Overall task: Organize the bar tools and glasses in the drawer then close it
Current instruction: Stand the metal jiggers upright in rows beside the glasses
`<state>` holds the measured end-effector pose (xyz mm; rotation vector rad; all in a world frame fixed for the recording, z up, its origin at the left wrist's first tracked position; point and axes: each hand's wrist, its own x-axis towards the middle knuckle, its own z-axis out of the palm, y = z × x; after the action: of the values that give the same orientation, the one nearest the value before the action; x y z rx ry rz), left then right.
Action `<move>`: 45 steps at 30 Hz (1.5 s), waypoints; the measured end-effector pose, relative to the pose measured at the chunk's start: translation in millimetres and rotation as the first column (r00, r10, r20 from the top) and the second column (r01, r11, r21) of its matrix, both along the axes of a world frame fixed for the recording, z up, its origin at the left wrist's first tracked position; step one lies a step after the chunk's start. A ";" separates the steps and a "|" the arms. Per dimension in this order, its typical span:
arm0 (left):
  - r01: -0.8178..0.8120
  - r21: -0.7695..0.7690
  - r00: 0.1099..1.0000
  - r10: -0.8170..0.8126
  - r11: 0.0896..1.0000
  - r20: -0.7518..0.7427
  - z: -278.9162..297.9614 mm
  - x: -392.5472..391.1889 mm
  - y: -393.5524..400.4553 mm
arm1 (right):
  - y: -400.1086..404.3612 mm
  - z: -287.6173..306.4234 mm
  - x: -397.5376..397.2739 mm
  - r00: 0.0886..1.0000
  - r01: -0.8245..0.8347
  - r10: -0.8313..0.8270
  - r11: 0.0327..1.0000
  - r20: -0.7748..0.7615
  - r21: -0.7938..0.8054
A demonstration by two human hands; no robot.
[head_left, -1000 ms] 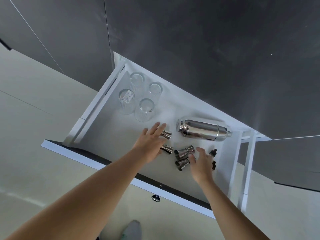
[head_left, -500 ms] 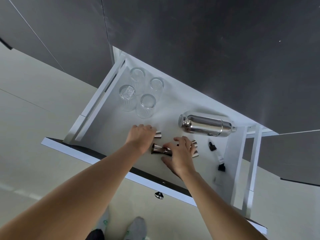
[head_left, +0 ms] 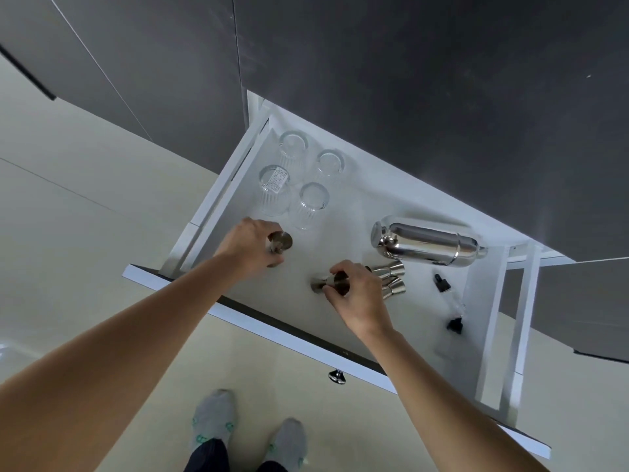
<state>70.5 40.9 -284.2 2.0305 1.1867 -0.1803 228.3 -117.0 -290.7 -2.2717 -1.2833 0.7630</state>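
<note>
The open drawer [head_left: 483,301] is a white, smooth-floored box with thin straight walls, drawn out from under matte dark grey cabinet fronts [head_left: 425,97]; both hands reach into it over its front rail.

Beyond the right fingers lies the cocktail shaker [head_left: 425,245], a polished steel cylinder on its side, mirror-bright, with a rounded shoulder and a narrow cap.

Just past the left fingertips stand four clear ribbed glasses [head_left: 299,178] in a tight square, seemingly mouth down, one bearing a small printed label.

The left hand [head_left: 250,248] curls its fingers round one metal jigger [head_left: 279,242], a brushed steel double cone whose round mouth shows beyond the knuckles; it is held near the drawer's left side, just short of the glasses.

The right hand [head_left: 359,294] pinches a second jigger [head_left: 332,284] between thumb and bent fingers, lying sideways near the middle of the drawer floor, its narrow waist and flared cone showing to the left of the fingertips.

Directly behind the right knuckles two more jiggers [head_left: 391,277] lie side by side, touching, cones pointing right.

Farther right of that hand rest two small black-capped droppers [head_left: 449,304] with clear bodies, near the right wall.

Below the front rail a small chrome knob [head_left: 337,376] sticks out, over a glossy cream floor [head_left: 85,233] and grey socks [head_left: 212,420].
</note>
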 end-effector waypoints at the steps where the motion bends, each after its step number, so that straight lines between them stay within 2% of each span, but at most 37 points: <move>1: -0.058 -0.009 0.998 0.058 0.998 0.004 0.7 -5.6 4.4 | 8.1 -1.4 -5.7 1.000 0.006 -0.006 1.000 -0.001 0.018; 5: -0.177 -0.029 0.984 0.177 0.984 -0.001 -1.8 -16.8 14.7 | 41.3 -9.4 -32.8 1.000 0.003 -0.001 0.999 -0.028 0.053; 12: -0.080 0.070 0.997 0.079 0.994 0.020 -7.5 -12.0 21.5 | 81.4 -19.1 -54.5 1.000 0.009 -0.008 0.997 -0.012 0.079; 17: -0.007 0.101 0.997 0.015 0.995 -0.081 1.2 -14.1 19.0 | 79.1 -14.8 -44.7 0.998 0.012 -0.012 1.000 -0.063 0.001; 20: 0.036 0.086 0.979 -0.017 0.996 -0.204 17.4 -10.2 12.6 | 58.2 -6.4 -33.0 0.996 0.014 -0.020 0.998 -0.089 -0.067; 21: 0.065 0.122 0.964 -0.031 0.990 -0.264 25.2 -7.7 7.5 | 46.7 -4.6 -26.5 0.995 0.065 -0.069 0.997 -0.069 -0.052; 23: 0.124 0.284 0.949 -0.029 0.951 -0.314 42.7 1.4 -9.3 | 19.4 -1.4 -8.3 0.963 0.268 -0.268 0.963 -0.016 0.004; 25: 0.202 0.418 0.964 -0.104 0.886 -0.245 55.0 18.5 -32.8 | -8.9 0.2 14.2 0.865 0.500 -0.500 0.866 0.032 0.014; 26: 0.252 0.437 0.964 -0.184 0.863 -0.192 57.8 30.9 -46.2 | -20.9 0.3 25.1 0.815 0.578 -0.576 0.816 0.055 -0.012; 27: 0.318 0.427 0.948 -0.286 0.847 -0.139 57.7 45.1 -59.2 | -31.0 -0.3 34.9 0.790 0.613 -0.609 0.788 0.068 -0.058; 29: 0.468 0.331 0.878 -0.473 0.820 -0.069 47.0 76.9 -81.3 | -44.8 -3.6 50.3 0.813 0.581 -0.578 0.797 0.072 -0.168; 31: 0.568 0.212 0.820 -0.569 0.795 -0.062 28.0 105.9 -95.4 | -50.3 -8.5 60.2 0.841 0.534 -0.537 0.808 0.061 -0.248; 34: 0.584 0.196 0.812 -0.573 0.788 -0.113 -1.7 136.0 -109.5 | -53.9 -19.4 67.3 0.852 0.513 -0.522 0.820 0.034 -0.253; 37: 0.514 0.238 0.857 -0.481 0.824 -0.185 -19.0 150.5 -113.2 | -55.4 -23.9 72.4 0.866 0.487 -0.500 0.848 -0.014 -0.207; 39: 0.498 0.243 0.863 -0.449 0.832 -0.232 -20.5 149.9 -113.5 | -58.8 -23.6 74.7 0.860 0.472 -0.502 0.850 -0.089 -0.234; 45: 0.517 0.138 0.842 -0.473 0.845 -0.260 -22.2 129.2 -110.0 | -74.3 -16.3 67.2 0.708 0.532 -0.602 0.798 -0.370 -0.282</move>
<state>199.7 -69.0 -306.4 2.5278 0.7933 -0.5691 295.5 -191.3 -307.0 -2.2310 -0.2750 1.0744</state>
